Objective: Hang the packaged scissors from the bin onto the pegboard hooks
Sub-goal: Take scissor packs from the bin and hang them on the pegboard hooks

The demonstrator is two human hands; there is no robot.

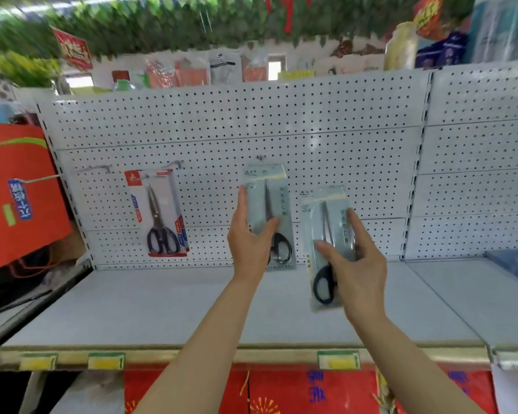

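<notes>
My left hand point(248, 234) grips a grey-blue pack of black-handled scissors point(266, 189), held upright against the white pegboard point(222, 130), with its top just under a small hook point(261, 158). My right hand point(356, 261) holds a second, matching scissors pack point(323, 210) lower and to the right, away from the board. A red-and-white pack of scissors point(159, 213) hangs from a hook point(177, 164) at the left. Beside it an empty hook point(97, 168) sticks out. The bin is not in view.
A grey shelf point(162, 306) runs below the pegboard, with yellow price tags point(338, 360) on its front edge. Red gift bags point(15, 192) hang at the left. A blue item point(515, 264) lies on the right shelf. Goods stand above the board.
</notes>
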